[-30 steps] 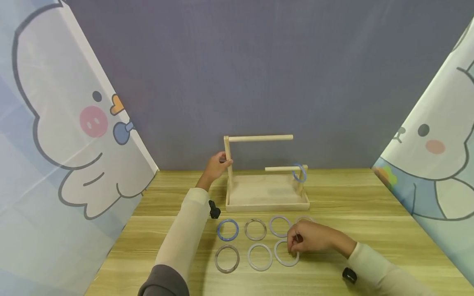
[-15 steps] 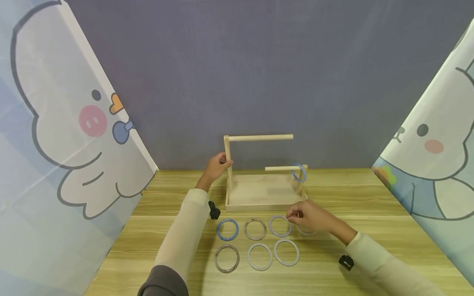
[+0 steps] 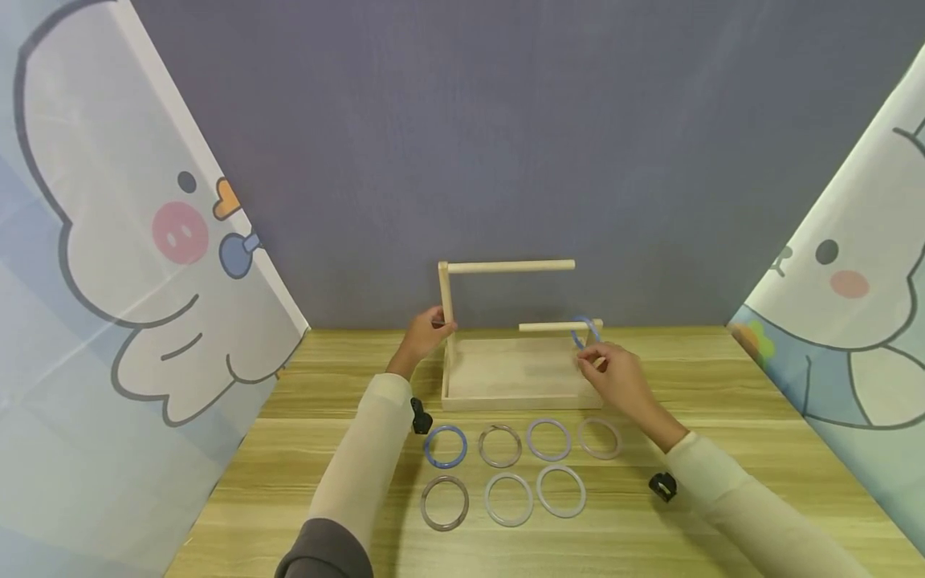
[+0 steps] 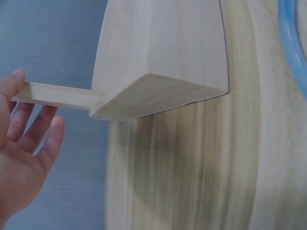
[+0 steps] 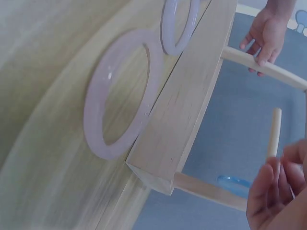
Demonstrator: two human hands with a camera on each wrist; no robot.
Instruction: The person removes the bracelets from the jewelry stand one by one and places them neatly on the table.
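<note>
My left hand grips the tall upright of a pale wooden stand, thumb on one side and fingers on the other, as the left wrist view shows. From that upright a long upper rod runs right. A shorter lower rod points left from the short right post. A blue bangle hangs on it, close to the post. My right hand is beside this bangle, fingers loosely curled, fingertips right at its lower edge. Nothing shows between those fingers. The hand hides the bangle's lower part and much of the post.
In front of the stand's tray, several bangles lie flat in two rows. They include a blue one, a brown one, a white one and a pinkish one. A grey backdrop stands behind the table.
My right hand has moved up and away from the bangles on the table to the blue bangle on the lower rod. The left hand keeps its grip on the upright.
</note>
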